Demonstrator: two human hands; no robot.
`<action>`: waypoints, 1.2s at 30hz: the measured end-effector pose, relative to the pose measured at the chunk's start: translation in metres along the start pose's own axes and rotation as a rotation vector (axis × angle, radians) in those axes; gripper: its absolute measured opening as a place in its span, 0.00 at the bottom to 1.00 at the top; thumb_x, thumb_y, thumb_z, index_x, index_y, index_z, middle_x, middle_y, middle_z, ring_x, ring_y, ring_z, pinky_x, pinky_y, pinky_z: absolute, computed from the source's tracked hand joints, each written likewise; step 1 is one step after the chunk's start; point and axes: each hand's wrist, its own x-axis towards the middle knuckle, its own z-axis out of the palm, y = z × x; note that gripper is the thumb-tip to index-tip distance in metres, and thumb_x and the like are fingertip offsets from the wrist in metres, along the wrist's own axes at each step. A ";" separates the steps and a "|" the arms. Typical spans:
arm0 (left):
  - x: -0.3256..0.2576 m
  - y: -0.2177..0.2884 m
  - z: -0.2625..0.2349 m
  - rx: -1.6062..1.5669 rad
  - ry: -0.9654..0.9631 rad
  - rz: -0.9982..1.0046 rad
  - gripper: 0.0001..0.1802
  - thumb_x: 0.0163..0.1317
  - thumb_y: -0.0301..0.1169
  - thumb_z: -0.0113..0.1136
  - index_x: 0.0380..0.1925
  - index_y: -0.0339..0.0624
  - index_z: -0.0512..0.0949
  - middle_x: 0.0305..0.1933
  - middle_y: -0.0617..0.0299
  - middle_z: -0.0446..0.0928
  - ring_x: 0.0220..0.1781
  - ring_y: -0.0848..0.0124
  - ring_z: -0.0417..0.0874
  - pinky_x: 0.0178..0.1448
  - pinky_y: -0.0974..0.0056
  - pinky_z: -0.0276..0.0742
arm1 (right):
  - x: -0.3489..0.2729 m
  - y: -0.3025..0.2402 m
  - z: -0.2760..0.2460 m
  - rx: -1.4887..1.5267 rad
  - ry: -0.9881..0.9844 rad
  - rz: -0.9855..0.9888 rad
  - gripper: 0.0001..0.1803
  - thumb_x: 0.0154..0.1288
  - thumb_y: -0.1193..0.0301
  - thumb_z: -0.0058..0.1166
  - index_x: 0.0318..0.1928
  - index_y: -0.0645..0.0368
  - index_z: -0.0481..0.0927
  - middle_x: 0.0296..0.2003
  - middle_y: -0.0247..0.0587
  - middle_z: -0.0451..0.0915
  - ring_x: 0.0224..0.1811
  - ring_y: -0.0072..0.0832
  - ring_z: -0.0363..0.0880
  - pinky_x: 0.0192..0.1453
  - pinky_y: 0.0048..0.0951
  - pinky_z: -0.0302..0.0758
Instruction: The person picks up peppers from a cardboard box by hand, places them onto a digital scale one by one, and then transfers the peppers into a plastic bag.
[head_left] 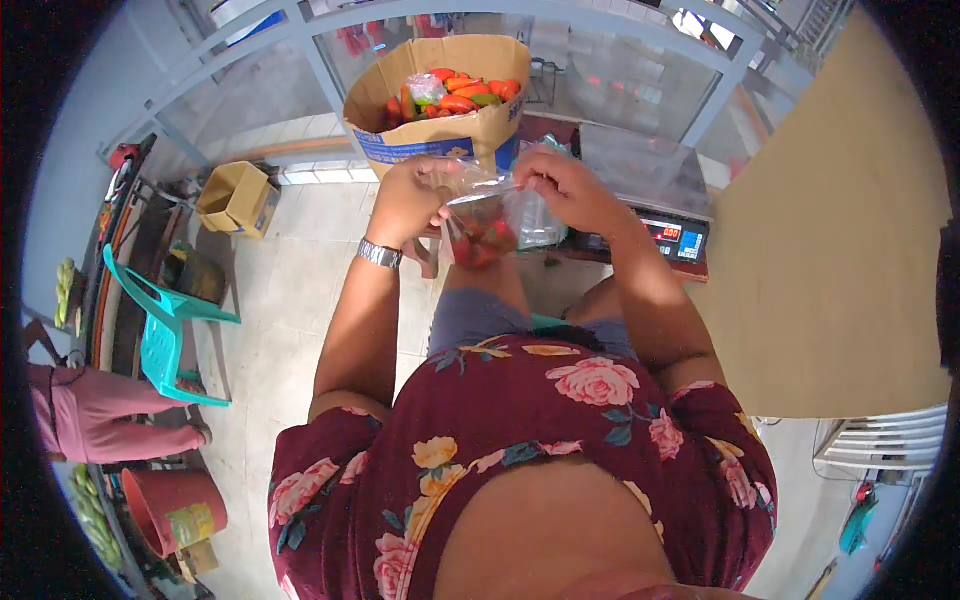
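A clear plastic bag (487, 188) hangs between my two hands, with several red peppers (484, 244) at its bottom. My left hand (412, 200), with a metal watch on the wrist, is closed on the bag's left edge. My right hand (570, 190) pinches the mouth of the bag at its right side. Just beyond my hands stands a tall cardboard box (385, 150), filled with red, orange and a few green peppers (462, 96). A small crumpled clear bag (426, 90) lies on top of those peppers.
Beside my right forearm is a digital scale (672, 240) with a lit display. More clear plastic (535, 222) hangs by it. A tan board (830, 260) rises at the right. To the left are a small carton (240, 200), a green plastic chair (165, 340), a red bin (172, 508) and another person (120, 410).
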 end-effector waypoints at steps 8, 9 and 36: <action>-0.013 -0.007 0.012 -0.073 0.046 0.085 0.22 0.51 0.18 0.53 0.48 0.38 0.75 0.24 0.60 0.78 0.19 0.77 0.78 0.22 0.73 0.76 | -0.041 0.009 0.017 0.266 0.130 0.448 0.30 0.56 0.72 0.59 0.59 0.56 0.65 0.55 0.40 0.66 0.51 0.28 0.68 0.52 0.28 0.69; -0.015 -0.005 0.015 -0.058 0.051 0.105 0.22 0.50 0.18 0.54 0.48 0.38 0.75 0.28 0.58 0.78 0.20 0.76 0.79 0.22 0.72 0.76 | -0.050 0.025 0.042 0.207 0.026 0.375 0.36 0.53 0.70 0.62 0.62 0.56 0.61 0.56 0.41 0.66 0.51 0.30 0.68 0.52 0.28 0.69; 0.012 -0.024 0.062 -0.229 -0.476 0.451 0.11 0.55 0.22 0.52 0.40 0.35 0.73 0.33 0.58 0.78 0.42 0.70 0.79 0.47 0.65 0.74 | 0.071 -0.051 -0.029 0.215 0.067 0.084 0.15 0.51 0.69 0.62 0.39 0.62 0.80 0.31 0.33 0.80 0.32 0.19 0.75 0.38 0.24 0.72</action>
